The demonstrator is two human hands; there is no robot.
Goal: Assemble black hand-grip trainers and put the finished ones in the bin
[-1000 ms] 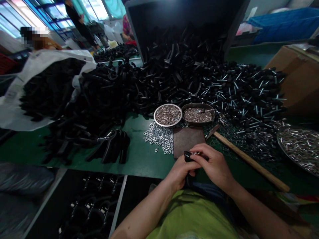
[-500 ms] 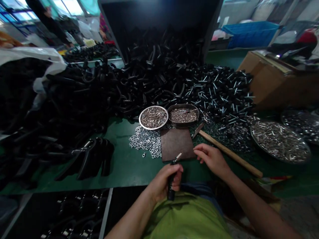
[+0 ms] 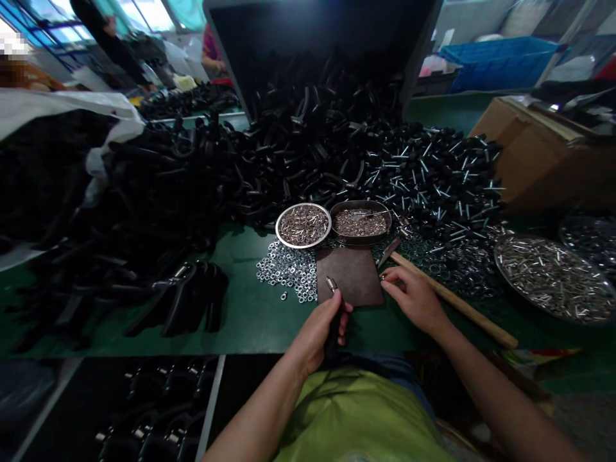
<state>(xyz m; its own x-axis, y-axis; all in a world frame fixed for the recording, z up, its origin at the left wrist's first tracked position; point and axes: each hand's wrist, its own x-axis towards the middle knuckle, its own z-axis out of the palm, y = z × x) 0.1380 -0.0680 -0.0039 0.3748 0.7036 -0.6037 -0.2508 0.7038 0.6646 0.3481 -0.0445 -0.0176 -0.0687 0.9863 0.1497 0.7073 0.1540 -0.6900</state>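
My left hand (image 3: 323,324) is closed round a black part with a metal spring-like tip (image 3: 332,284) that points up over the near left of a dark square plate (image 3: 353,273). Beside the plate's right edge, the fingertips of my right hand (image 3: 414,300) are pinched together; something tiny seems to be between them, too small to name. A hammer (image 3: 445,294) with a wooden handle lies just beyond and right of that hand. Loose nuts (image 3: 289,266) are spread left of the plate. Behind it stand a round dish of pins (image 3: 304,226) and an oval tin of small pieces (image 3: 360,223).
Black parts (image 3: 289,154) are heaped across the back, with black-headed bolts (image 3: 433,173) on the right. A large bowl of pins (image 3: 553,276) and a cardboard box (image 3: 524,154) stand right. Black handles (image 3: 185,298) lie front left. People are in the background.
The spring-like tip has tilted leftward and now lies over the plate. My right fingers have closed into a pinch near the hammer head. The whole view has shifted slightly.
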